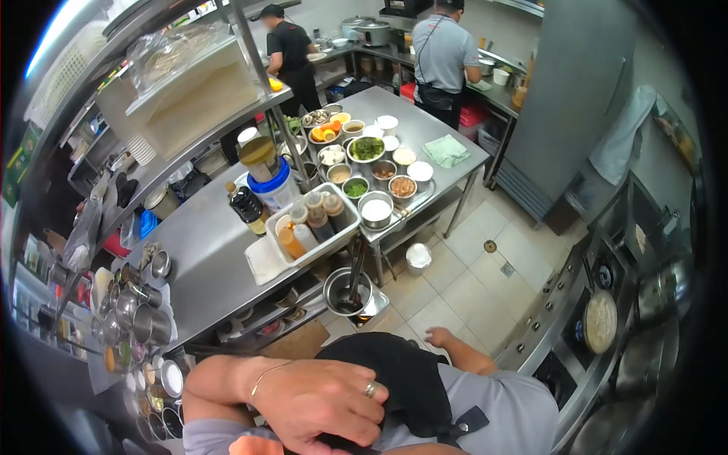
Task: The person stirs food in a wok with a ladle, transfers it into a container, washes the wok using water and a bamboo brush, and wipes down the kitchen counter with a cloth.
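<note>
My left hand, with a ring and a thin bracelet, lies across my chest in front of the black apron. Its fingers are curled, and whatever they may hold is hidden. Lower down on the right, my right hand hangs beside my body over the tiled floor. Its fingers are slightly apart and nothing shows in them. Ahead of both hands, a steel pot with dark-handled utensils stands beside the steel counter. A white tub of squeeze bottles sits on the counter's edge.
Bowls of chopped ingredients and a green cloth are on the far table. A frying pan with pale contents sits on the stove at right. A white bucket stands on the floor. Two people work at the back.
</note>
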Demonstrator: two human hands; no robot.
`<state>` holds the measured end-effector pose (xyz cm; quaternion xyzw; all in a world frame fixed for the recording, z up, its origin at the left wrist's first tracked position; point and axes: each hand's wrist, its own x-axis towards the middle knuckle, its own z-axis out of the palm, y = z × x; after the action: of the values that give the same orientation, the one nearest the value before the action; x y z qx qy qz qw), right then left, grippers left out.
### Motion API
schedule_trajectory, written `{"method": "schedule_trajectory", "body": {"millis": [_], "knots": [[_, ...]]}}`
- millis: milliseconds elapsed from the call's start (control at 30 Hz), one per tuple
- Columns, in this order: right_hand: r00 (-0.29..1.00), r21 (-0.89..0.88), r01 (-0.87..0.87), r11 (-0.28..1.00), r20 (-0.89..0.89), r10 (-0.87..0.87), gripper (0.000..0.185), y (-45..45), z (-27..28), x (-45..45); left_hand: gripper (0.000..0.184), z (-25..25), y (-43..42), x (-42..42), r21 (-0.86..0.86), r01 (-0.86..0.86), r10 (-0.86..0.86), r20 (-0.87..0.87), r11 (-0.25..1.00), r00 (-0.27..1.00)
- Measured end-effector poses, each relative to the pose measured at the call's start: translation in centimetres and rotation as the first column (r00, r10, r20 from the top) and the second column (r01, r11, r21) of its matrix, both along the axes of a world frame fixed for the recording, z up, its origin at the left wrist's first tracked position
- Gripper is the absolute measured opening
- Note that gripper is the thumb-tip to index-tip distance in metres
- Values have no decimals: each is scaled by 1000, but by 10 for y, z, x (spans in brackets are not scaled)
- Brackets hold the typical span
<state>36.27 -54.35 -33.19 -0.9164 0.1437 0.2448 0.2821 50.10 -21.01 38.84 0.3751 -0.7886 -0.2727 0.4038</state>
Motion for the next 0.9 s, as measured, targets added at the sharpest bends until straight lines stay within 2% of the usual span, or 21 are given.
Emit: {"method": "schedule_trajectory", "body": {"millis": [67,133,200,233,267,333,367,400,467,533,600,667,767,833,867,900], "knots": [[998,4,48,999,-45,-47,61,-34,-9,-36,33,2,-45,2,29,49,-52,104,998,993],[984,18,19,1000,-177,-16,66,-65,-5,-63,33,4,-86,-4,18,25,-27,129,1000,991],[951,55,2,998,-310,15,65,-93,-6,-84,29,2,-124,-14,-113,42,-21,176,993,984],[937,61,9,998,-348,13,64,-105,-7,-95,29,-1,-141,-17,-120,23,-2,173,992,985],[939,45,49,998,-342,-30,64,-115,-12,-102,28,-5,-157,-20,-84,56,-34,247,995,968],[950,2,150,989,-277,-144,63,-129,-26,-116,38,-11,-184,-23,6,126,-118,388,992,914],[955,-15,195,981,-226,-193,62,-137,-32,-119,29,-6,-196,-22,99,127,-155,384,987,910],[951,-28,237,971,-195,-238,61,-142,-36,-122,29,-4,-208,-25,101,126,-156,383,987,911],[940,12,322,947,-126,-318,57,-155,-36,-120,28,-2,-235,-29,-266,132,-57,274,955,960],[919,51,377,925,-147,-366,56,-168,-23,-103,34,-14,-259,-28,-254,111,-41,265,961,963],[904,87,415,906,-155,-399,56,-179,-8,-86,34,-27,-281,-25,-388,105,6,275,916,961],[895,126,439,890,-146,-421,56,-192,8,-65,30,-35,-300,-15,-406,85,27,263,910,964],[882,183,471,863,-120,-456,56,-218,30,-37,31,-45,-329,17,-345,156,-54,290,926,956],[863,213,505,836,-108,-493,55,-238,40,-27,33,-51,-349,54,54,318,-319,310,946,896],[852,223,523,823,-100,-514,55,-250,45,-22,31,-56,-360,75,163,342,-377,293,925,879],[840,229,541,809,-98,-534,55,-264,47,-20,29,-61,-370,93,184,343,-383,267,921,885]]}}
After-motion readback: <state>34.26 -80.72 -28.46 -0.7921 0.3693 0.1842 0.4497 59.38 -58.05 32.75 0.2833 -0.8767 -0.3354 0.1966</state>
